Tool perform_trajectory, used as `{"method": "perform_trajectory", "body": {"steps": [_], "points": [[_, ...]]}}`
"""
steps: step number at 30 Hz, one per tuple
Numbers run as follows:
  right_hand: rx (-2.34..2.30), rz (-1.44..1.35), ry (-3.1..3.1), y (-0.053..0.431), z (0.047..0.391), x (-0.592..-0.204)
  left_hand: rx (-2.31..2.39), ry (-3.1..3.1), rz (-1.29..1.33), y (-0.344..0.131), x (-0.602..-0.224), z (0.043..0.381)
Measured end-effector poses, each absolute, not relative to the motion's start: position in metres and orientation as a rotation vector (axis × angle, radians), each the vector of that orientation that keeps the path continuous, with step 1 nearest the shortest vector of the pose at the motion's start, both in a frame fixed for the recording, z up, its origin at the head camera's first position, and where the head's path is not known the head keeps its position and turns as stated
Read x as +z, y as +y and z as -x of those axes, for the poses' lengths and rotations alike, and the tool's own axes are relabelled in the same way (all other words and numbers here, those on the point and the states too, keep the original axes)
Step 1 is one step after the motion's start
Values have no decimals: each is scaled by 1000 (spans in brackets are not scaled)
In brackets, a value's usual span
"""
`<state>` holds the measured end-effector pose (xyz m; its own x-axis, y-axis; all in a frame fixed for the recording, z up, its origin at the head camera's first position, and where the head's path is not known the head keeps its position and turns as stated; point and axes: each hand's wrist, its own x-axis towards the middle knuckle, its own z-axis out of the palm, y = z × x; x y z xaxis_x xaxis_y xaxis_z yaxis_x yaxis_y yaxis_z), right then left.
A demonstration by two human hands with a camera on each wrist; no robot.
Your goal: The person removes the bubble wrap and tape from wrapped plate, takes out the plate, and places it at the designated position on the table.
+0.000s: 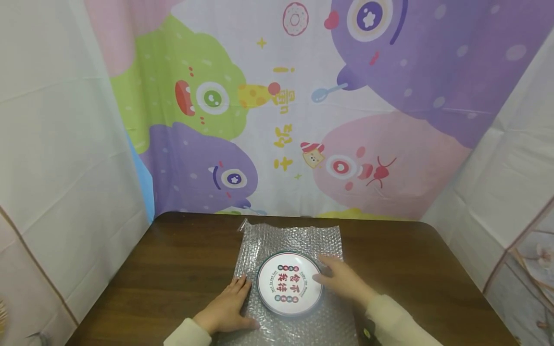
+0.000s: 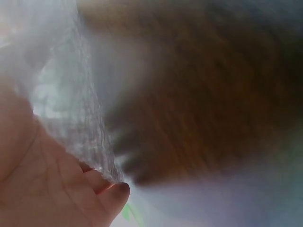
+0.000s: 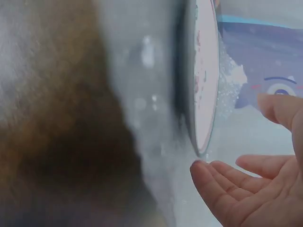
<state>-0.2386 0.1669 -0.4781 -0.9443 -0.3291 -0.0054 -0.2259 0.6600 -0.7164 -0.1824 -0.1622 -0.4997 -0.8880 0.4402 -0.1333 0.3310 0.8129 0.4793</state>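
Observation:
A round white plate point(image 1: 289, 283) with a dark green rim and red and dark printed characters lies face up on a sheet of bubble wrap point(image 1: 281, 239). My left hand point(image 1: 230, 305) rests at the sheet's left edge, fingers stretched out and thumb over the wrap. In the left wrist view, the wrap's edge point(image 2: 90, 132) runs beside the fingers. My right hand point(image 1: 344, 278) is at the plate's right side, thumb over its rim. The right wrist view shows the plate point(image 3: 207, 75) edge-on, with the loosely spread fingers point(image 3: 213, 189) close to it; contact cannot be told.
The wrap lies on a dark brown wooden table point(image 1: 182, 259). Under the right forearm, a small dark object point(image 1: 367, 331) with a yellowish spot is partly hidden. A cartoon-printed curtain point(image 1: 277, 115) hangs behind the table, with pale cloth on both sides.

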Motion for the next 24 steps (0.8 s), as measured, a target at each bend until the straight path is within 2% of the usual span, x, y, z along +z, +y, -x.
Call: {"method": "perform_trajectory", "body": {"steps": [10,24], "points": [[-1235,315,2745,161,241,-498,652,2776,-593,-161,-500,181],[-1208,298,2717,161,242,-515,661,2775,-595,-162,-501,181]]}}
